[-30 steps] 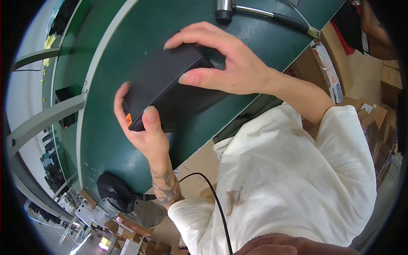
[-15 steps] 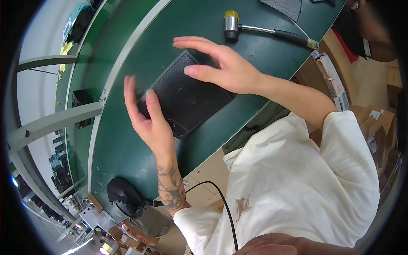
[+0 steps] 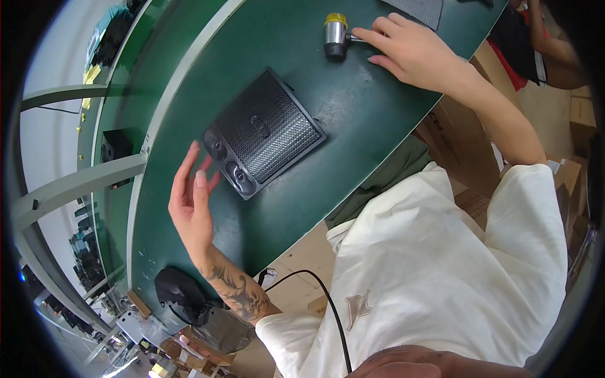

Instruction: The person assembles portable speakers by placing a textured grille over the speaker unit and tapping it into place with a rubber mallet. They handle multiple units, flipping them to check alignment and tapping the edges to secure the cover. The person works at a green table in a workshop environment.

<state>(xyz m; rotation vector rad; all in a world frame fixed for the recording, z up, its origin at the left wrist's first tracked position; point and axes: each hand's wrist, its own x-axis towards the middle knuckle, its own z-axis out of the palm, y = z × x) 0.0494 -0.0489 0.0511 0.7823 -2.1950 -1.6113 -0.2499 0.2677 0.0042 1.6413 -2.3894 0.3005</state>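
Note:
A black speaker grille (image 3: pixel 271 135) with a mesh face lies on the green worktable. Two round openings with dark rims sit along its left end. My left hand (image 3: pixel 192 208) hovers beside that end, fingers parted and holding nothing. Farther right, a mallet (image 3: pixel 336 41) with a silver head, a yellow face and a black face rests on the table. Over its handle is my right hand (image 3: pixel 416 53), fingers stretched out and thumb apart. Most of the handle is hidden beneath this hand, and whether the fingers touch it is unclear.
A grey textured sheet (image 3: pixel 419 11) lies at the far right of the table. Near the left end sits a black bag (image 3: pixel 179 290). A pale metal frame (image 3: pixel 82 186) runs along the far side. Cardboard boxes (image 3: pixel 454 138) stand under the near edge; another person is at upper right.
Both hands have come away from the grille, which now lies on the table. My right hand moved right to the mallet's handle; my left hand drew back to the left.

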